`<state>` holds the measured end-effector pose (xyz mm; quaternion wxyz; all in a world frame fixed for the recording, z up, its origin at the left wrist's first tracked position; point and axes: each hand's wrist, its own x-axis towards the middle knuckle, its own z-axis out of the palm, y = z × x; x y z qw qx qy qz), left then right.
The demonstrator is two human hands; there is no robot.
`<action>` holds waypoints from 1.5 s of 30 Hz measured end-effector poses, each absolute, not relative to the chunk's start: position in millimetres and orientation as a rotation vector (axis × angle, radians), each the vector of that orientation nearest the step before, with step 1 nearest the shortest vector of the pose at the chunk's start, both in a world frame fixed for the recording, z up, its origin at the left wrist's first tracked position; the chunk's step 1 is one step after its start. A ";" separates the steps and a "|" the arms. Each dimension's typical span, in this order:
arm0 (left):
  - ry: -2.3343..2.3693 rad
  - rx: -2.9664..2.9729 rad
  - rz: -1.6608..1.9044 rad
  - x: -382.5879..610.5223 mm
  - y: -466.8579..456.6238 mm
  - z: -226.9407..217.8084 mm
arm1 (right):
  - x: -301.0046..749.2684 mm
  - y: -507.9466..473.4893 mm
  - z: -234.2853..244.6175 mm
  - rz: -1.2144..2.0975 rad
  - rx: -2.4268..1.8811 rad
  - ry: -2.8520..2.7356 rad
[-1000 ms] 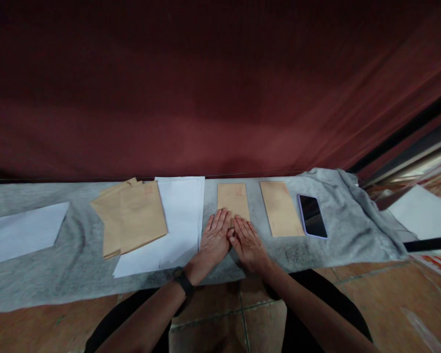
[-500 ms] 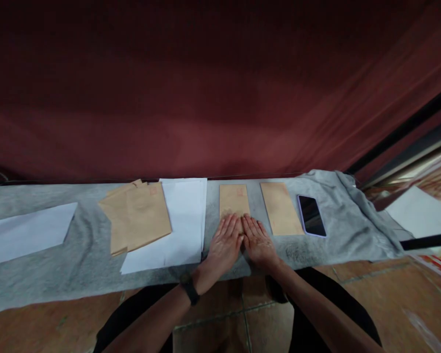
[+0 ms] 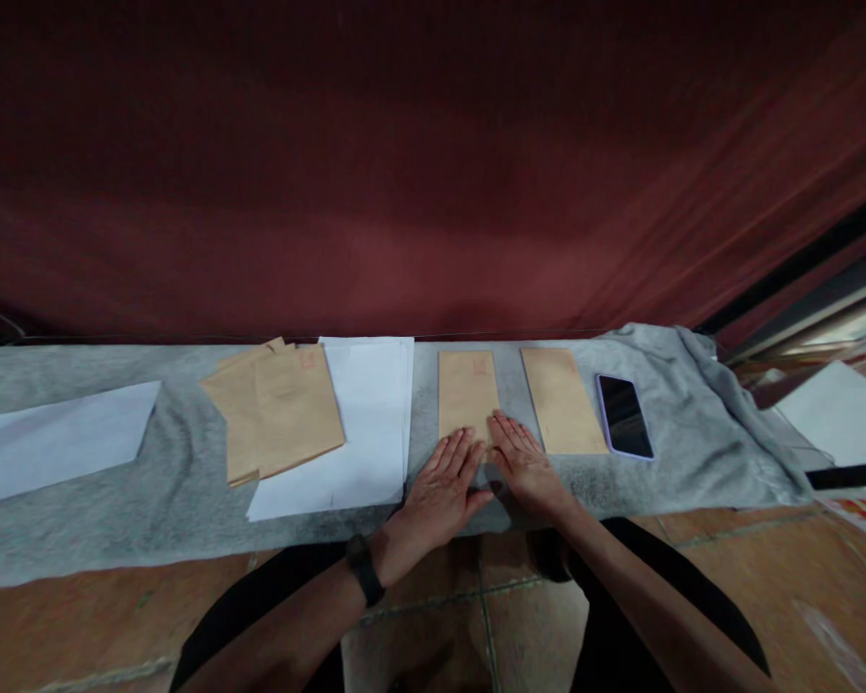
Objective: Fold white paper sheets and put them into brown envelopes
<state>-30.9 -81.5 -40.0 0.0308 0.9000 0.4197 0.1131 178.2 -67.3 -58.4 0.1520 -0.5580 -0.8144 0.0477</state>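
A brown paper envelope (image 3: 468,390) with a small red print lies flat in front of me on the grey cloth. Across its near left part rests my left hand (image 3: 444,486), fingers stretched out and thumb apart. My right hand (image 3: 525,467) lies flat at the envelope's near right edge, its fingers extended. A second brown envelope (image 3: 564,402) sits just to the right of that hand. Left of my hands, several brown envelopes (image 3: 292,409) are fanned in a pile, partly covering white paper sheets (image 3: 375,433).
A phone with a purple edge (image 3: 624,416) lies right of the envelopes. Folded white paper (image 3: 62,443) is at the far left. The grey cloth (image 3: 180,472) is bunched at its right end. Behind hangs a dark red curtain (image 3: 433,192); tiled floor (image 3: 462,635) shows below.
My hands have moved apart and slid nearer to me, uncovering more of the middle envelope. My left thumb now points away from my right hand's fingers. The view has shifted slightly.
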 end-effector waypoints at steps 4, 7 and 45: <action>1.358 2.769 0.340 -33.2 -83.1 -45.1 | 187.3 -66.4 -57.9 0.210 -1.596 -2.329; 1.411 2.748 0.371 -32.3 -82.4 -48.6 | 189.2 -65.6 -56.6 0.211 -1.598 -2.329; 1.758 2.504 0.509 -26.5 -61.4 -42.5 | 161.0 -24.4 -46.0 0.093 -1.628 -2.379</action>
